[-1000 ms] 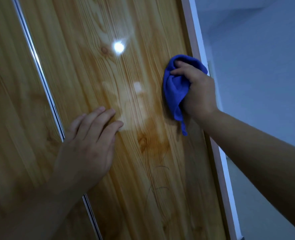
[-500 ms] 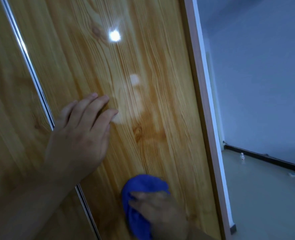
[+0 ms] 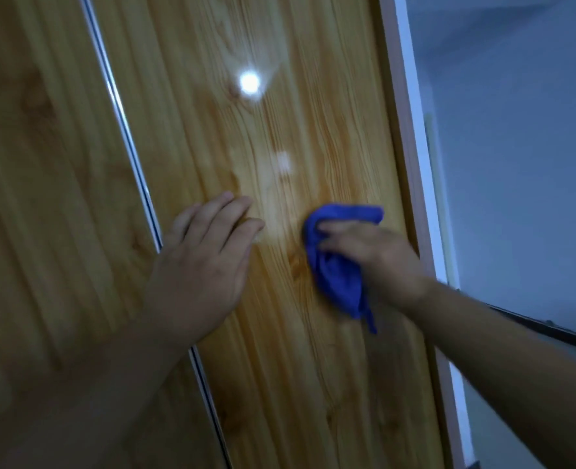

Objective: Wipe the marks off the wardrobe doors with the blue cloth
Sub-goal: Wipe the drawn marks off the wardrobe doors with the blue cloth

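A glossy wood-grain wardrobe door (image 3: 280, 384) fills the middle of the view. My right hand (image 3: 378, 255) grips a bunched blue cloth (image 3: 339, 269) and presses it against the door near its right edge. A tail of the cloth hangs down below the hand. My left hand (image 3: 202, 265) lies flat on the same door, fingers straight, just right of the metal strip. A pale smudge (image 3: 280, 164) shows on the door above the two hands.
A metal strip (image 3: 134, 164) divides this door from a second wooden door (image 3: 43, 198) on the left. The door's pale frame edge (image 3: 411, 130) runs down the right. Beyond it are a blue-grey wall (image 3: 516, 164) and a dark skirting board (image 3: 543, 330).
My right hand with the cloth went from the upper right of the door down low, then back up to mid-height. My left hand stayed flat on the door.
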The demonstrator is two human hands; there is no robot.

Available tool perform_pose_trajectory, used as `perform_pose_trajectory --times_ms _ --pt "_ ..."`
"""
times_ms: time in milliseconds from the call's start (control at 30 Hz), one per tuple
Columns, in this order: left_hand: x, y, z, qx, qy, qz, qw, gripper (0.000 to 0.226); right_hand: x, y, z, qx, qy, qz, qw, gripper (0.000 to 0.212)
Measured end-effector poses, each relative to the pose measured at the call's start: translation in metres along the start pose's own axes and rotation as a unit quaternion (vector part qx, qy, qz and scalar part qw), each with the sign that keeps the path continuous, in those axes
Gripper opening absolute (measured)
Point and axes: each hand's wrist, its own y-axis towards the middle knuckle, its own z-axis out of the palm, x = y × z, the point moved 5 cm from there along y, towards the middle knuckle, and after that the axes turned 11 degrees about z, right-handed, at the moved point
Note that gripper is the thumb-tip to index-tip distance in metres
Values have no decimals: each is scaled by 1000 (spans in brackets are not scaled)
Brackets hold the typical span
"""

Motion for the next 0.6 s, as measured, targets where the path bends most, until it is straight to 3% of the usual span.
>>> perform_pose_trajectory --times_ms 67,167,267,367,467,600 --pt "-1 -3 -5 14 -36 -15 999 37 -14 43 -25 -40 4 99 994 33" --pt "-9 -24 -11 16 -60 -14 998 40 -9 76 -42 -82 16 104 991 29" --pt "-37 -53 -5 43 -60 43 996 42 -8 97 -60 -148 56 104 982 27" --pt "-54 -73 7 88 -46 76 992 41 -12 62 -40 -181 143 159 960 30" --pt "-55 -85 19 128 -19 76 989 40 -20 0 5 -164 283 282 902 39" --pt "-51 -93 27 91 -18 84 992 39 14 -71 65 -144 236 311 909 35"
